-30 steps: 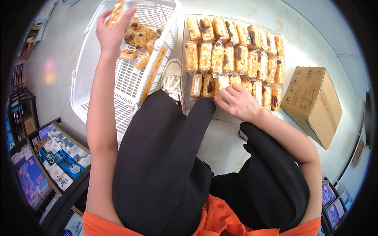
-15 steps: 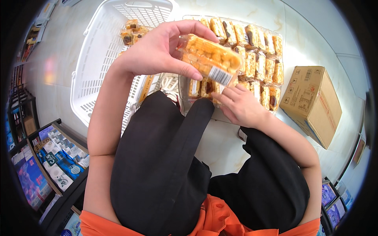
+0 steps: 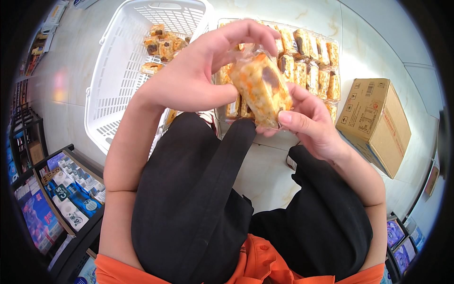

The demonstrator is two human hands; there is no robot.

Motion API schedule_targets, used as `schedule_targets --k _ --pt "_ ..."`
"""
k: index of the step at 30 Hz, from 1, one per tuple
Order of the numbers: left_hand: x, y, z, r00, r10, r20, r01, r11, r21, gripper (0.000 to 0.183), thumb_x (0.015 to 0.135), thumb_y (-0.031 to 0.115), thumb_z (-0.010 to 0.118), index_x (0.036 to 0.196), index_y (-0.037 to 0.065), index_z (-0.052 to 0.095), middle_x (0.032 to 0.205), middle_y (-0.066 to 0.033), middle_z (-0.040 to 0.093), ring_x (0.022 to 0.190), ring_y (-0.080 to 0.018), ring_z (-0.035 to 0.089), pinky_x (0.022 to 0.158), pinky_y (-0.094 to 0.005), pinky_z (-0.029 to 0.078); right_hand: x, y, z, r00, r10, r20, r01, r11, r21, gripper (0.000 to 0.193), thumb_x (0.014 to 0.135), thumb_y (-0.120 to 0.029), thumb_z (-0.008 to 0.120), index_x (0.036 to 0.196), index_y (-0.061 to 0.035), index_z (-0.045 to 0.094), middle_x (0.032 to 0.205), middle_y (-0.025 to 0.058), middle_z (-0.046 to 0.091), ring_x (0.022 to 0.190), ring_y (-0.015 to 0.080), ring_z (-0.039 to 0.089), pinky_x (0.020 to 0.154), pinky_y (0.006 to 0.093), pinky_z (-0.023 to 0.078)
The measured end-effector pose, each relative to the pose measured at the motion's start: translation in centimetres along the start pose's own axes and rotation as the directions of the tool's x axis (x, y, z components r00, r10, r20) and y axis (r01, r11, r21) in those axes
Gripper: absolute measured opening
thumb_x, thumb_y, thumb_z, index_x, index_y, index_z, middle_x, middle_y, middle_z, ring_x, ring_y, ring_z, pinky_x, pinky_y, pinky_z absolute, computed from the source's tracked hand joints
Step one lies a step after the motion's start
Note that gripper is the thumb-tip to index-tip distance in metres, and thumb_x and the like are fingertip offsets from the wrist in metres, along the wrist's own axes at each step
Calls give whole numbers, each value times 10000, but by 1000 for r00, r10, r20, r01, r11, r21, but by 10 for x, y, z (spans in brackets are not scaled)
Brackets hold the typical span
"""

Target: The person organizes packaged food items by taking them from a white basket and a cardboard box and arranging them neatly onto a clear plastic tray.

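Observation:
A clear-wrapped, golden, lumpy snack bar point(image 3: 262, 90) with a dark brown patch is tilted in front of my knees. My right hand point(image 3: 312, 116) pinches its lower right end, thumb on the near face and fingers behind. Around the bar's upper left end, my left hand point(image 3: 203, 71) curves with thumb and fingers spread apart. Beneath both hands lies a clear plastic tray point(image 3: 220, 113) packed with rows of similar wrapped bars point(image 3: 300, 73). The hands and the held bar hide part of those rows.
A white perforated basket point(image 3: 106, 85) stands left of the tray, with several wrapped bars point(image 3: 165, 47) inside. To the right, a closed brown carton point(image 3: 378, 123) sits on the pale tiled floor point(image 3: 269, 175). Shelves of packaged goods point(image 3: 71, 194) stand at the lower left.
The bar has turned, from its labelled side to its brown-patched side. My right hand has risen from the tray and gripped the bar's lower end; my left fingers have loosened around it.

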State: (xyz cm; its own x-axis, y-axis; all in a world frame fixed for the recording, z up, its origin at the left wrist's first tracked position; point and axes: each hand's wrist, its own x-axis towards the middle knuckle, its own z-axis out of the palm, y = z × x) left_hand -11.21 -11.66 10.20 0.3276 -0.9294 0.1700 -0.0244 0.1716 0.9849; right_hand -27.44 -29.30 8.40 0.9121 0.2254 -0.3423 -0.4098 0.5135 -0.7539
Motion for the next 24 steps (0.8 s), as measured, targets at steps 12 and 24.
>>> schedule_targets --k 12,24 --pt "-6 -6 -15 962 -248 114 259 962 -87 648 754 -53 732 1331 -5 439 1276 -139 539 1202 -213 548 919 -310 541 -2 2 -2 961 -275 -40 267 954 -138 642 766 99 674 1333 4 389 1327 122 428 1097 189 597 885 302 526" --pt "-8 -7 -13 972 -196 130 212 969 -124 677 710 -86 752 1284 1 405 1307 -155 492 1169 -226 574 930 -328 542 -2 7 -6 919 -377 118 387 800 -458 603 797 38 679 1336 -13 414 1279 90 487 1166 182 535 952 334 469"
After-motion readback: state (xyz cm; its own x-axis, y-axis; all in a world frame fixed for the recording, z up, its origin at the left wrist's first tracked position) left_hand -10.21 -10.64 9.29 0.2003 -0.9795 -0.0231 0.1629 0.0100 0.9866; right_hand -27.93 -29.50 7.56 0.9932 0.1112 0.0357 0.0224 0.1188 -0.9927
